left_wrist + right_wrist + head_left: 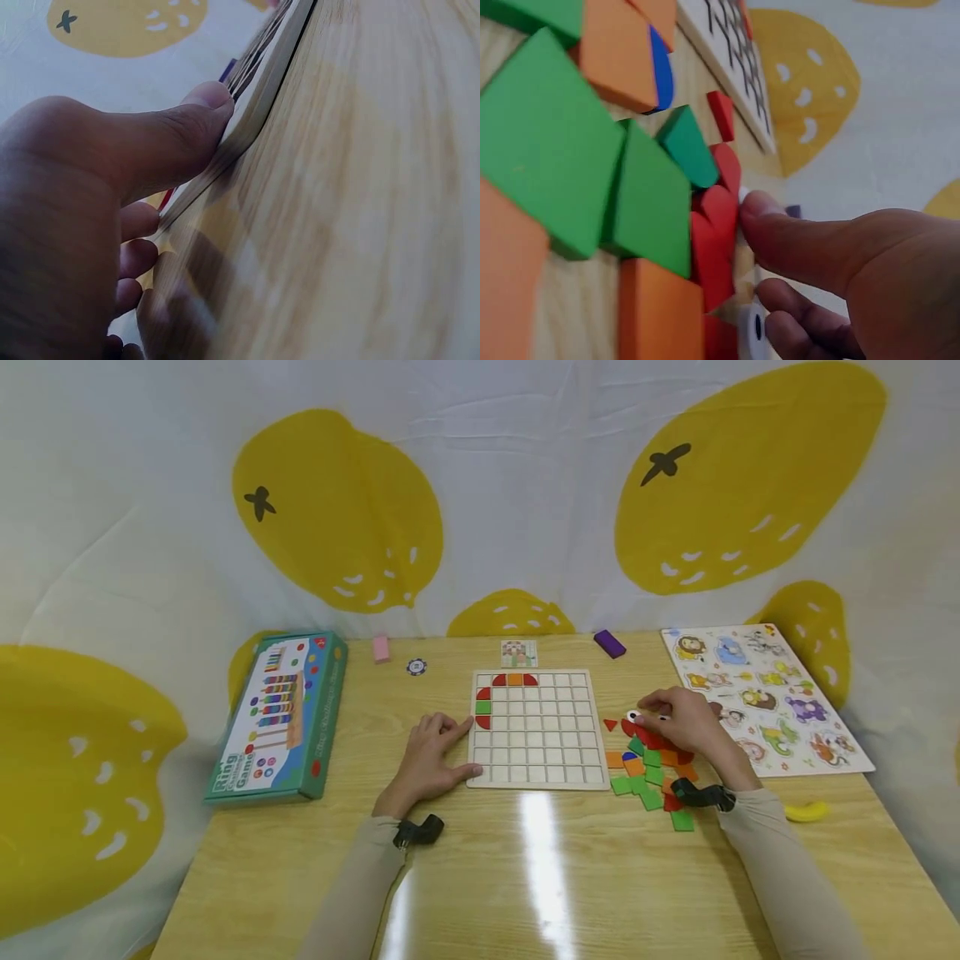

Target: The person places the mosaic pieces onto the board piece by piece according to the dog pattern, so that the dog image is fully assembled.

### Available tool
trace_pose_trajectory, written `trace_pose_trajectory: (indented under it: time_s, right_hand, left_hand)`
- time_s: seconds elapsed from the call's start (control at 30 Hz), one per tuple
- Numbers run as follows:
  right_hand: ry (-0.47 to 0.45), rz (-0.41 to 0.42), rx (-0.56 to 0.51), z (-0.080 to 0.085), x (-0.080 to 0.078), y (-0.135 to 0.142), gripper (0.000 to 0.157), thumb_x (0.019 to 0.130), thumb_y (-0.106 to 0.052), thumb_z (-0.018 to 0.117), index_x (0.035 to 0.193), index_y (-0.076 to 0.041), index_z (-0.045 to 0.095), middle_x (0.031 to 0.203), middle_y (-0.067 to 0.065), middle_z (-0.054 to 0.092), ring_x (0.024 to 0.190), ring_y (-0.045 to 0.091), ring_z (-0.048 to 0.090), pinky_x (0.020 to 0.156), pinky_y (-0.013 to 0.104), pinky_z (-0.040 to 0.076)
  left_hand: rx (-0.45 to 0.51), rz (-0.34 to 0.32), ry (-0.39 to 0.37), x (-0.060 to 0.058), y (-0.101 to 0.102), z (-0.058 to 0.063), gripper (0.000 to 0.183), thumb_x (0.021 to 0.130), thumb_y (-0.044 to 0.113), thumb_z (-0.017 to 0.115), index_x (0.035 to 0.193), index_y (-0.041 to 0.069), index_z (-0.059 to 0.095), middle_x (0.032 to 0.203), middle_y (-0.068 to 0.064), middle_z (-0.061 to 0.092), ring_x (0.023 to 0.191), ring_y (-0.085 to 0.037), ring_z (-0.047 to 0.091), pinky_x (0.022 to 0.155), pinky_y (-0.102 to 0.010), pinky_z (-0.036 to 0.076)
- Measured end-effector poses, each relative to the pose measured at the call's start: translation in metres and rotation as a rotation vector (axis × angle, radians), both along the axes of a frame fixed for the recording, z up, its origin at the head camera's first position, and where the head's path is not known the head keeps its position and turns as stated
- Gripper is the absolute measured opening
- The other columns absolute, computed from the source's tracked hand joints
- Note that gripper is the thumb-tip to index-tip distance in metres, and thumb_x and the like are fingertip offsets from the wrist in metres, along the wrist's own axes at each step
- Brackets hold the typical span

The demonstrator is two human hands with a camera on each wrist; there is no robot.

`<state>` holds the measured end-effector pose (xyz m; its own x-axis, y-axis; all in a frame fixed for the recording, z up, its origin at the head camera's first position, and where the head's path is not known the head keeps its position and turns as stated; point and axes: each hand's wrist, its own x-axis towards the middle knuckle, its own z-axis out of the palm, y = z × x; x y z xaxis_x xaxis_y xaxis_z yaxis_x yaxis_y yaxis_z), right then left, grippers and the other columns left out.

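My left hand (430,758) rests at the left edge of a wooden grid board (537,759), thumb on its front left corner and fingertips along the side. Red quarter-round pieces (483,722), a green square (483,707) and an orange square (514,679) sit in some of its cells. To the right, my right hand (686,720) is over a heap of loose pieces. Its thumb tip touches a white eye piece (632,716) beside red pieces (716,232), with a gap between thumb and fingers. Another eye piece (751,334) lies by the fingertips. Green squares (555,142) are nearer the wrist.
A boxed ring game (276,718) stands at the left. Behind the board lie a pattern card (519,653), a purple block (609,644), a pink block (381,649) and a poker chip (416,667). An animal puzzle board (776,702) and a toy banana (807,812) are at the right.
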<state>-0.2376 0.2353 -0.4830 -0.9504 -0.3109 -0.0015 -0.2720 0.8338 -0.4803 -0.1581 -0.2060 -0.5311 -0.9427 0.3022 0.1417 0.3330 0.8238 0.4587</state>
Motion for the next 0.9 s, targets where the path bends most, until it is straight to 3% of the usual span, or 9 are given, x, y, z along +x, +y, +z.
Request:
trace_pose_trajectory:
  time_s: [0.27, 0.4, 0.53, 0.7, 0.9]
  right_hand:
    - [-0.006, 0.031, -0.046, -0.006, -0.004, -0.006, 0.022, 0.091, -0.026, 0.072, 0.103, -0.007, 0.069, 0.095, 0.010, 0.069, 0.085, 0.027, 0.064, 0.077, 0.046, 0.049]
    - [-0.020, 0.019, -0.068, -0.006, -0.007, -0.009, 0.019, 0.091, -0.022, 0.073, 0.100, -0.007, 0.064, 0.091, 0.008, 0.068, 0.081, 0.023, 0.063, 0.074, 0.040, 0.049]
    - [0.023, 0.039, -0.103, -0.008, -0.007, -0.014, 0.018, 0.094, -0.024, 0.068, 0.101, -0.010, 0.060, 0.091, 0.007, 0.068, 0.081, 0.022, 0.064, 0.074, 0.040, 0.049]
    - [0.095, 0.077, -0.231, -0.006, -0.010, -0.027, 0.015, 0.099, -0.023, 0.062, 0.105, -0.011, 0.056, 0.093, 0.007, 0.070, 0.083, 0.024, 0.067, 0.073, 0.037, 0.050]
    - [0.083, 0.136, -0.406, 0.004, -0.019, -0.057, 0.021, 0.099, -0.018, 0.060, 0.119, -0.010, 0.061, 0.092, 0.013, 0.069, 0.076, 0.029, 0.065, 0.062, 0.024, 0.048]
  left_hand:
    - [0.050, -0.008, 0.012, 0.001, -0.001, -0.003, 0.084, 0.079, 0.063, 0.072, 0.149, 0.025, 0.046, 0.112, 0.000, 0.044, 0.102, -0.019, 0.036, 0.092, -0.040, 0.029]
    - [0.043, -0.016, 0.015, -0.001, 0.001, -0.004, 0.084, 0.079, 0.063, 0.072, 0.149, 0.026, 0.045, 0.112, 0.001, 0.044, 0.103, -0.019, 0.036, 0.091, -0.039, 0.028]
    - [0.022, -0.021, 0.021, -0.003, 0.001, -0.003, 0.084, 0.079, 0.063, 0.072, 0.149, 0.026, 0.046, 0.111, 0.001, 0.044, 0.102, -0.019, 0.036, 0.091, -0.039, 0.028]
    - [0.028, -0.027, 0.053, -0.002, 0.000, -0.002, 0.083, 0.079, 0.061, 0.073, 0.148, 0.023, 0.048, 0.109, -0.001, 0.045, 0.100, -0.019, 0.037, 0.089, -0.039, 0.029]
    - [0.036, -0.026, 0.064, -0.001, -0.002, -0.002, 0.082, 0.078, 0.059, 0.075, 0.147, 0.021, 0.050, 0.109, -0.001, 0.045, 0.099, -0.020, 0.037, 0.088, -0.040, 0.030]
